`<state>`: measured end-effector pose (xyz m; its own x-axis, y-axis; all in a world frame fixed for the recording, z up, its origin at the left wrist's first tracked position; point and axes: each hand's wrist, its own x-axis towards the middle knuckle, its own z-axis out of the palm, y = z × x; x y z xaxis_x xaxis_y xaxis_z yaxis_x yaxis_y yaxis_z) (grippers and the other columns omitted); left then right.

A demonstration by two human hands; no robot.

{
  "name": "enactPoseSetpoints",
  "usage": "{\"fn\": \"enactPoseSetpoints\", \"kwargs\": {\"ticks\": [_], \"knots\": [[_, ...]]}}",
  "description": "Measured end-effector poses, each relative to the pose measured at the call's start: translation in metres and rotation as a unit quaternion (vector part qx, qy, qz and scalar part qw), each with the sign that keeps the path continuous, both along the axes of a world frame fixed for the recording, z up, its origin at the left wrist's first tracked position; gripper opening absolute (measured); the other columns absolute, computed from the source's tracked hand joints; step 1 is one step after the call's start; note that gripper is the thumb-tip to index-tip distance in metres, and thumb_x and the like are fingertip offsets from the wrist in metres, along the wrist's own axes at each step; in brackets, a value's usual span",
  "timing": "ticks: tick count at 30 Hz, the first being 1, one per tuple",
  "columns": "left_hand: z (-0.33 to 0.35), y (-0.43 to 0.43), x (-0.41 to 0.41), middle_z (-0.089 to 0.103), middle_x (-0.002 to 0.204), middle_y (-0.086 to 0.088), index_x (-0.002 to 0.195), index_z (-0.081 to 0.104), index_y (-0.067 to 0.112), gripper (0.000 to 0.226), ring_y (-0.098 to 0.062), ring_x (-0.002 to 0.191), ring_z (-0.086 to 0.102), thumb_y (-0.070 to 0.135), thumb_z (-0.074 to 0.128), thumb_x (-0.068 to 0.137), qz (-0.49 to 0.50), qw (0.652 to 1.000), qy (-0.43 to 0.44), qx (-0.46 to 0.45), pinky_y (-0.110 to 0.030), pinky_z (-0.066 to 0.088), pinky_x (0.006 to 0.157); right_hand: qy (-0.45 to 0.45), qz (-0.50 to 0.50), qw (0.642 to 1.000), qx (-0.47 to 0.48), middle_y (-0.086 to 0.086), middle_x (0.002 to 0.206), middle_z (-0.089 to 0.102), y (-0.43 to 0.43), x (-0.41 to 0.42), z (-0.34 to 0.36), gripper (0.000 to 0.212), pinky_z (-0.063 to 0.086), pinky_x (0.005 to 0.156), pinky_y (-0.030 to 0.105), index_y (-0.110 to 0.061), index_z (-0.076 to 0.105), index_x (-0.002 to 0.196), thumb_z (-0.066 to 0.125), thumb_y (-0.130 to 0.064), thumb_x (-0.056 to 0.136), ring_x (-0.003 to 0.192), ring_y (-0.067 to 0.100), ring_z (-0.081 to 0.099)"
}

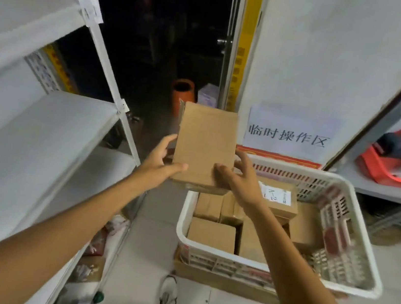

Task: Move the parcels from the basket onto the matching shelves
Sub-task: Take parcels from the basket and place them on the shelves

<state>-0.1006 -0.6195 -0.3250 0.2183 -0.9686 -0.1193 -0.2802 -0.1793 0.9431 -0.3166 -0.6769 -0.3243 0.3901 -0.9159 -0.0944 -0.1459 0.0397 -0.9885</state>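
- Head view, the only one I have. Both forearms reach forward from the bottom of the frame.
- Plain brown cardboard parcel is held up in the air between the two hands, upright, with its broad blank face toward me. No label shows on this face.
- Left hand grips the parcel's lower left edge, thumb laid across the near face and fingers wrapped behind.
- Right hand grips the lower right edge, thumb on the near face and fingers curled round the side.
- White slatted plastic basket sits below and to the right of the right hand, its near rim passing under that forearm. The held parcel is above the basket's far left corner, clear of it.
- More brown parcels are packed inside the basket. One parcel lies just beyond the right wrist, with a white label reading "A-2".
- A flat sheet of cardboard lies under the basket.
- White metal shelves run along the left, outboard of the left forearm. I can't read any shelf markings.
- Paper sign with printed characters is on the white wall beyond the right hand.
- Orange bin stands on the floor behind the parcel, in the dark.
- Red tray sits on a grey shelf far right.
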Motion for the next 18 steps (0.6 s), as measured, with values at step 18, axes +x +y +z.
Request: {"fn": "enactPoseSetpoints", "kwargs": {"ticks": [18], "knots": [[-0.147,-0.106,-0.086,0.036,0.148,-0.005,0.147,0.02,0.029,0.084,-0.019,0.134,0.036,0.018,0.071,0.082,-0.198,0.96,0.059,0.19,-0.033,0.038,0.102,0.11,-0.223,0.947,0.202,0.013,0.137,0.049,-0.02,-0.074,-0.117,0.069,0.052,0.094,0.051,-0.014,0.035,0.143,0.071,-0.02,0.085,0.122,0.028,0.053]]}}
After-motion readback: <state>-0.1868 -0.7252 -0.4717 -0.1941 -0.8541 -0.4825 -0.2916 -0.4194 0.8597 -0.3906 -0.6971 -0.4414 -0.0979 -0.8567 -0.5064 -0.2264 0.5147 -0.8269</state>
